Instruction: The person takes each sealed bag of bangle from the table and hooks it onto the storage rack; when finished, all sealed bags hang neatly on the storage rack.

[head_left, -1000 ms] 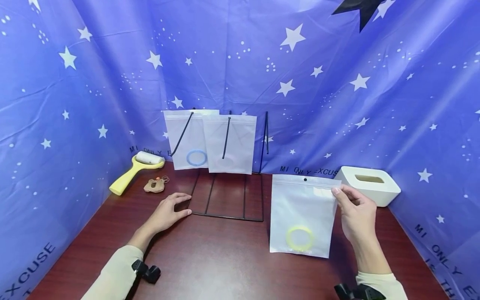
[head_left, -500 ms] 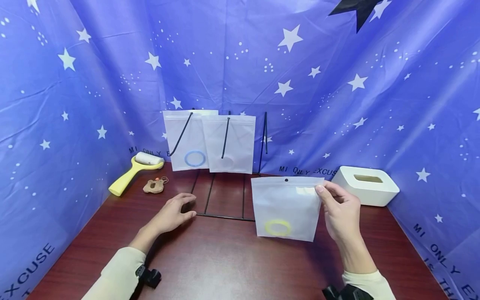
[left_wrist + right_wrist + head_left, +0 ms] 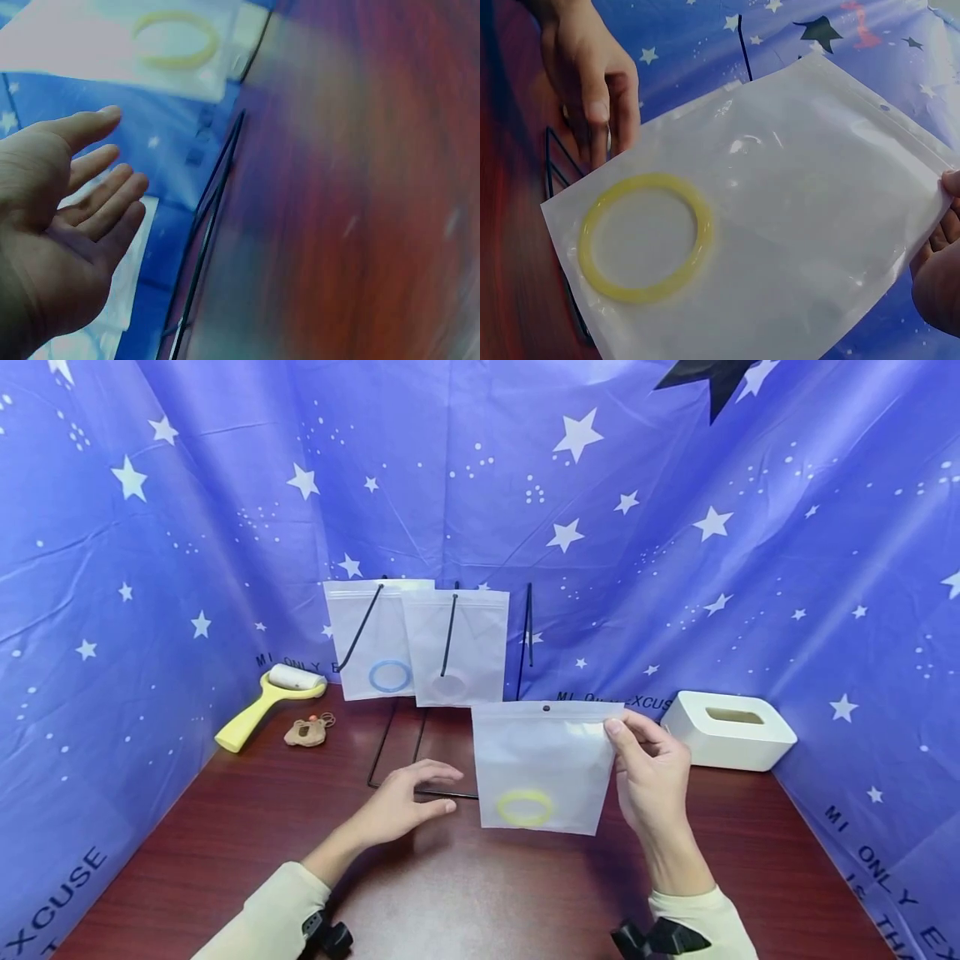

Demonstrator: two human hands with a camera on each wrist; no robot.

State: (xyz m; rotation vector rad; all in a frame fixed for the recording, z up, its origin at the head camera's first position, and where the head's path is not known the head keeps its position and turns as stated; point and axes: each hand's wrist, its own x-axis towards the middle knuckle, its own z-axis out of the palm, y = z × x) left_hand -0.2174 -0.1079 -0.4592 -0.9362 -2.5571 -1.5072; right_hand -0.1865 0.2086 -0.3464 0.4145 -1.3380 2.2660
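My right hand [image 3: 654, 768] pinches the upper right corner of a white zip bag [image 3: 543, 760], thumb in front. A yellow ring [image 3: 646, 238] shows through the bag low down, and a small hang hole sits at its top edge. My left hand [image 3: 405, 803] is held out empty with its fingers spread, just left of the bag and over the front of a black wire display rack [image 3: 375, 760]. On the rack's hooks hang two more white bags, one with a blue ring [image 3: 390, 676] inside, the other with a pale ring [image 3: 448, 685]. The rack's right hook [image 3: 530, 627] carries nothing.
At the left of the table lie a yellow-handled lint roller [image 3: 258, 706] and a small brown bear-shaped trinket [image 3: 307, 732]. A white tissue box [image 3: 731, 731] stands at the back right. A blue star-printed cloth [image 3: 450, 468] encloses the table [image 3: 480, 893].
My right hand has carried the yellow-ring bag leftward, in front of the rack's right side. My left hand has left the rack's front left corner and moved right toward the bag.
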